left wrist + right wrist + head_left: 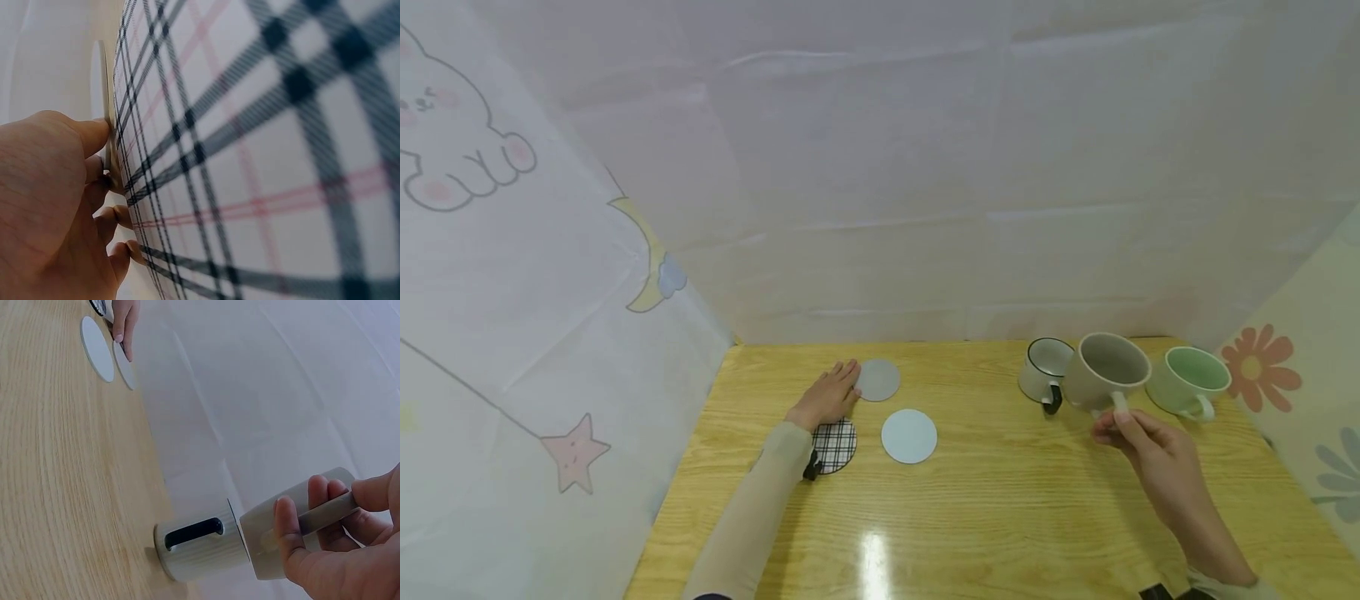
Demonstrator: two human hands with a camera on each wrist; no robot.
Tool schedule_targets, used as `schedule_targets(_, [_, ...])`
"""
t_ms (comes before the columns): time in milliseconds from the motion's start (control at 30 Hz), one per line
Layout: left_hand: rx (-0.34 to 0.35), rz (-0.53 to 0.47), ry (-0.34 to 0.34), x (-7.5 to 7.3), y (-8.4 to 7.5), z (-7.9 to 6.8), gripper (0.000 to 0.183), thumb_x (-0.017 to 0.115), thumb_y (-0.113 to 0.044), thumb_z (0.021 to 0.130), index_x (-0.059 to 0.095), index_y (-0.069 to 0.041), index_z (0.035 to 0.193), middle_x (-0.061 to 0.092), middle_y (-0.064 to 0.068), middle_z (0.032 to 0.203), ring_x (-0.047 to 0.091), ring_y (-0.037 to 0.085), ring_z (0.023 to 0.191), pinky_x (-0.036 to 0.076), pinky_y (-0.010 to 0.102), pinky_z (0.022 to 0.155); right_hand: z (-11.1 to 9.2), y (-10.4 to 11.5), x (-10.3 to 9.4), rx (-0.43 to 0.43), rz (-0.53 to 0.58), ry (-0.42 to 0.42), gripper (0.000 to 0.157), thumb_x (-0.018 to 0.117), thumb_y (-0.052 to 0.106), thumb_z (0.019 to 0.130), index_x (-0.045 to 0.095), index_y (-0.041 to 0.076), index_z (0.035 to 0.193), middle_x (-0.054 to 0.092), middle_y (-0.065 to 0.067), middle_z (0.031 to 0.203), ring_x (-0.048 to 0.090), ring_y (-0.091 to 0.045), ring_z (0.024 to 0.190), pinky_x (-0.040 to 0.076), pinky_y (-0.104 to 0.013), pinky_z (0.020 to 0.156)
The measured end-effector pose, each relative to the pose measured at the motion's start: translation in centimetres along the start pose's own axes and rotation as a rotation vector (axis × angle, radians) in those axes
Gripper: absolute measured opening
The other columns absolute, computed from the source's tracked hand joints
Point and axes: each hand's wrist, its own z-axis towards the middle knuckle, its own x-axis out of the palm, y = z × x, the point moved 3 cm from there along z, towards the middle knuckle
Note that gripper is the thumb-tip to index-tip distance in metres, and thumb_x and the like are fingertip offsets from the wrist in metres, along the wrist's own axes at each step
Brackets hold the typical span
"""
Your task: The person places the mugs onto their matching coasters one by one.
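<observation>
My right hand holds a beige mug by its handle, the thumb and fingers closed around it in the right wrist view. The mug is raised off the table and upright, between a white mug with a black rim and handle and a pale green mug. Over on the left, my left hand reaches across a plaid coaster, its fingertips at the left edge of a grey round coaster. In the left wrist view, the thumb overlaps that coaster's edge and other fingertips touch the table.
A pale blue round coaster lies on the wooden table in front of the grey one. White cloth hangs behind the table, and printed cloth stands along both sides.
</observation>
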Motion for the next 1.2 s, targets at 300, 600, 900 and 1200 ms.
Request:
schedule_targets(300, [0.006, -0.006, -0.002, 0.2, 0.0, 0.1, 0.061, 0.039, -0.029, 0.118, 0.025, 0.0, 0.169, 0.021, 0.018, 0.177, 0.018, 0.042, 0.164, 0.021, 0.06, 0.132, 0.8, 0.3, 0.3, -0.009, 0.008, 0.001, 0.034, 0.052, 0.008, 0.113, 0.063, -0.024, 0.116, 0.078, -0.001, 0.106, 0.077, -0.012, 0.1, 0.062, -0.026, 0.092])
schedule_targets(600, [0.0, 0.014, 0.017, -0.1, 0.0, -0.1, 0.06, 0.038, -0.03, 0.118, 0.024, -0.001, 0.169, 0.02, 0.017, 0.178, 0.017, 0.041, 0.165, 0.022, 0.06, 0.132, 1.7, 0.4, 0.6, -0.024, 0.03, 0.017, 0.029, 0.051, 0.005, 0.112, 0.067, -0.019, 0.115, 0.078, -0.003, 0.106, 0.077, -0.012, 0.1, 0.063, -0.024, 0.091])
schedule_targets(900, [-0.007, 0.025, 0.016, 0.2, 0.2, 0.3, 0.061, 0.037, -0.031, 0.118, 0.023, -0.003, 0.17, 0.019, 0.015, 0.178, 0.017, 0.04, 0.165, 0.022, 0.059, 0.133, 2.5, 0.3, 0.9, -0.018, 0.039, 0.021, 0.028, 0.052, 0.006, 0.112, 0.068, -0.017, 0.115, 0.078, -0.002, 0.106, 0.077, -0.013, 0.099, 0.063, -0.024, 0.09])
schedule_targets(1200, [-0.009, 0.014, 0.015, 0.1, 0.0, 0.3, 0.06, 0.038, -0.03, 0.118, 0.024, -0.002, 0.17, 0.02, 0.017, 0.178, 0.017, 0.041, 0.165, 0.021, 0.06, 0.133, 3.2, -0.2, 1.1, -0.028, 0.069, 0.035, 0.03, 0.052, 0.007, 0.112, 0.065, -0.02, 0.115, 0.078, -0.003, 0.106, 0.076, -0.013, 0.1, 0.063, -0.025, 0.09])
